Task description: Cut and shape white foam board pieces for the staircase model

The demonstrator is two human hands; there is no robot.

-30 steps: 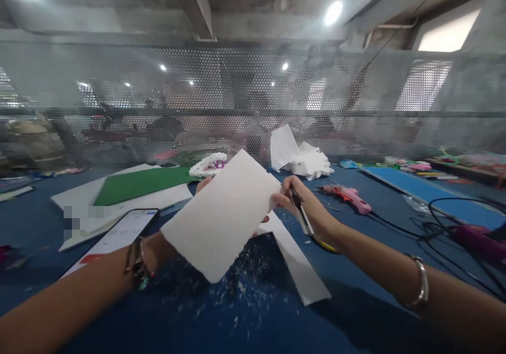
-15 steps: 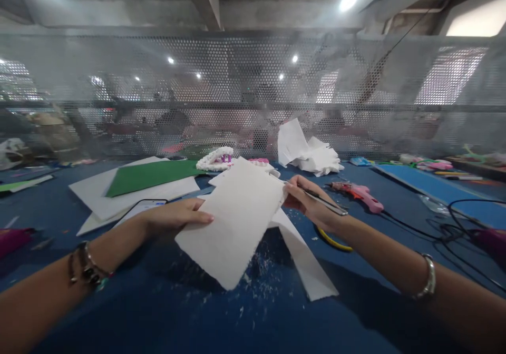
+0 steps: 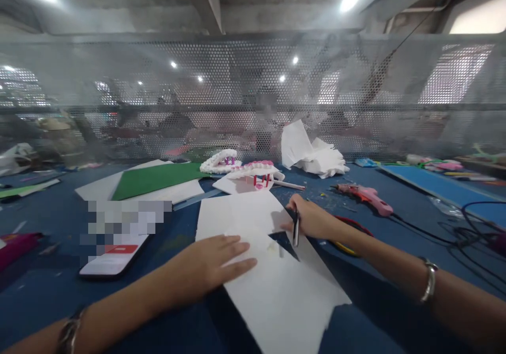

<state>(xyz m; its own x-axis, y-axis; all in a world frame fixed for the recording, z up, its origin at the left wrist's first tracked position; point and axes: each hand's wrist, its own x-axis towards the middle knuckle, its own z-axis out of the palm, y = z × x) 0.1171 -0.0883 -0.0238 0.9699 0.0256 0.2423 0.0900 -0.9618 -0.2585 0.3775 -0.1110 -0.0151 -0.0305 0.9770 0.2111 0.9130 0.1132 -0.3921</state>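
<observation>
My left hand lies flat with fingers stretched over a white sheet that looks like thick paper or thin foam. Another white sheet lies partly under it, beyond my fingers, and a narrower white strip shows to the right. My right hand is closed around a slim black and silver craft knife, held nearly upright over the right side of the sheets. Its tip is hard to make out. Just behind the sheets stands a small white model with pink trim and red posts.
A phone lies left of the sheets, near a green sheet. Crumpled white sheets stand at the back. To the right are a pink glue gun with its cable, red-and-yellow-handled tool and blue board.
The white sheet, held up in both hands before, now lies on the table. My left hand has let go and flattened on it. The knife has swung to nearly upright in my right hand.
</observation>
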